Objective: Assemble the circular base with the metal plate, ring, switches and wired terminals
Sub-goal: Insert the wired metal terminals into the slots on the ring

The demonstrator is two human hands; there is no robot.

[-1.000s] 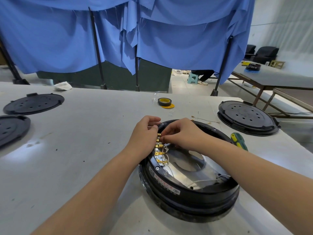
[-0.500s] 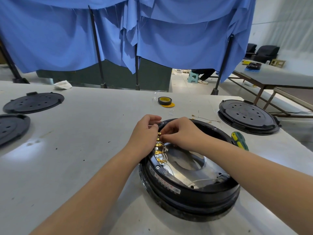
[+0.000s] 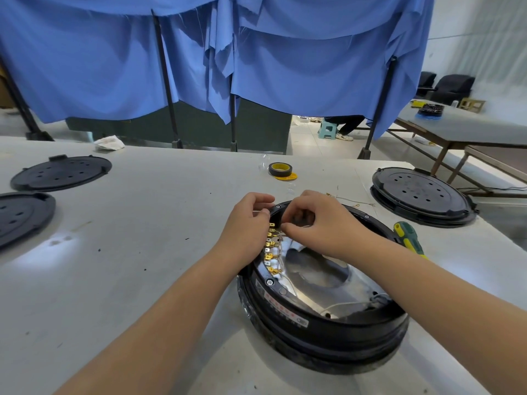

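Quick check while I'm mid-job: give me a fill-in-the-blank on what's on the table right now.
1. Both hands work at the ____ terminals inside the round base.
2. The screwdriver has a green and ____ handle.
3. The tape roll lies ____ the base.
4. Left of the base lie ____ black lids.

Missing: gold; yellow; beyond; two

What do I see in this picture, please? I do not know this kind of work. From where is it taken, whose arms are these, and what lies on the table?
The picture comes from a camera worn on a person's head, looking down at their own arms. No robot is here.

The left hand and right hand meet at the far rim of a round black base. Inside it lies a shiny metal plate with a row of brass terminals and thin wires. The fingers are curled there; what they pinch is too small to tell.

Also on the table: a tape roll, a green and yellow screwdriver, black covers at left and another base at right.
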